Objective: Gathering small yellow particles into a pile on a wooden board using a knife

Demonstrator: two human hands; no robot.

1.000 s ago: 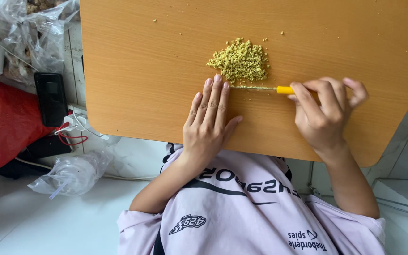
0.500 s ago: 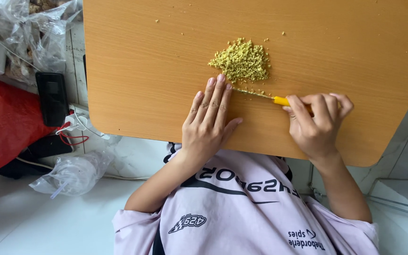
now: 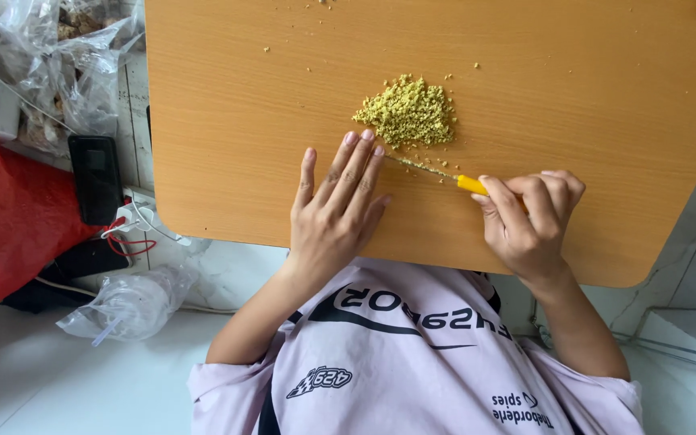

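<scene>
Single head view, steep downward, close over wooden board (image 3: 235,121) and lap.

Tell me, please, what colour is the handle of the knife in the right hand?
Yellow-orange; the knife handle shows just past the right hand in the head view.

A big wooden board (image 3: 227,121) with a round corner fills the top of the view. Under it is a white floor (image 3: 34,387) with tile lines on the right side. Past the board's left edge lie clear plastic bags (image 3: 58,56), a red bag (image 3: 10,217), a black phone (image 3: 96,179) and a small clear bag (image 3: 126,304). Soft daylight makes everything bright.
</scene>
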